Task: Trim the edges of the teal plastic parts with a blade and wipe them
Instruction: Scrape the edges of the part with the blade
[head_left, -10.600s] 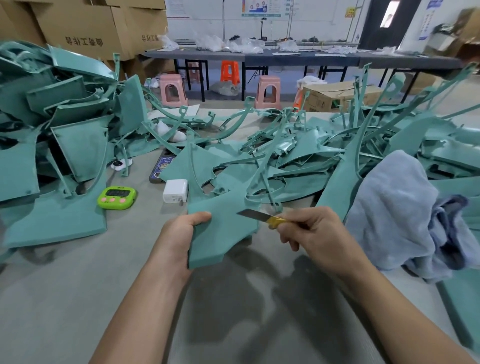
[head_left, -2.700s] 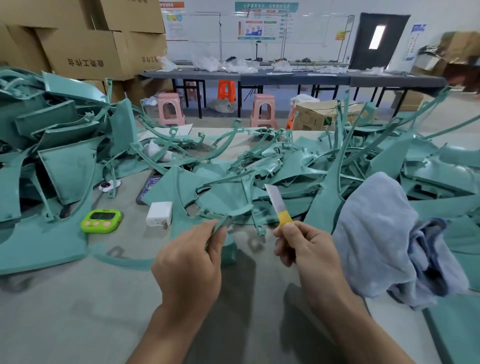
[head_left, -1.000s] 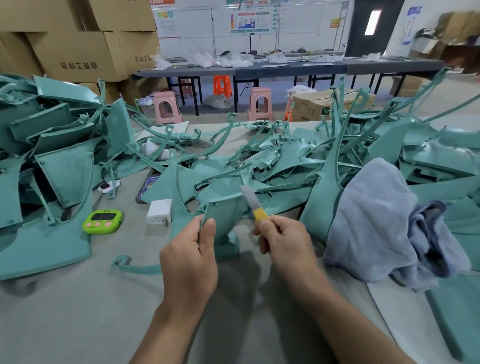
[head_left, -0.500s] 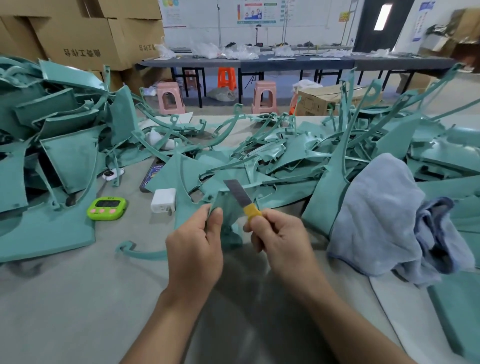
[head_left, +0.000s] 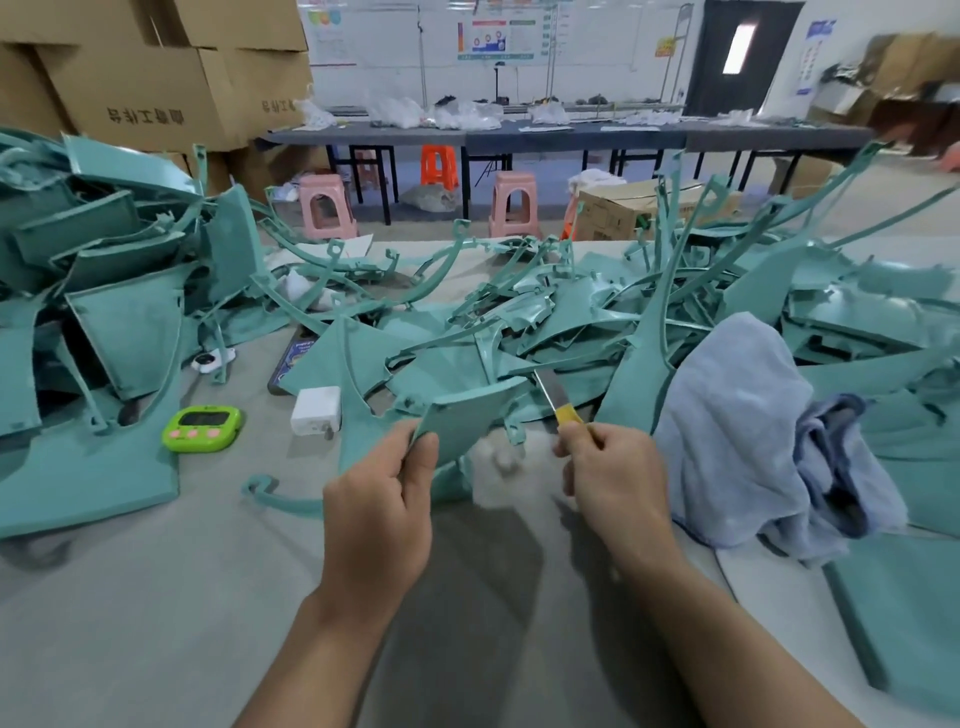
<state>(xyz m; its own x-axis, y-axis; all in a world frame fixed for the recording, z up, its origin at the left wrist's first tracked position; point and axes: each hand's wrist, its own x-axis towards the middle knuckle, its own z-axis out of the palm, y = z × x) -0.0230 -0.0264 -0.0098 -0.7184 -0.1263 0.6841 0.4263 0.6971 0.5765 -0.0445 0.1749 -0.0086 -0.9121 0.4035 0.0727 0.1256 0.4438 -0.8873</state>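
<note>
At a cluttered workbench, the left hand pinches a teal plastic part above the table while the right hand grips a yellow-handled blade beside its edge (cloth unused, heaps of parts apparently still awaiting trimming).

A single wide-angle view looks from the person's head, forward and down across a grey table. Both forearms enter from the bottom edge, and the left hand and right hand sit close under the lens, near the middle. The heap of teal parts spans the middle band, bowed at the sides by the lens. Farther off, along the top, the view takes in pink stools, a long dark table and a door.
</note>
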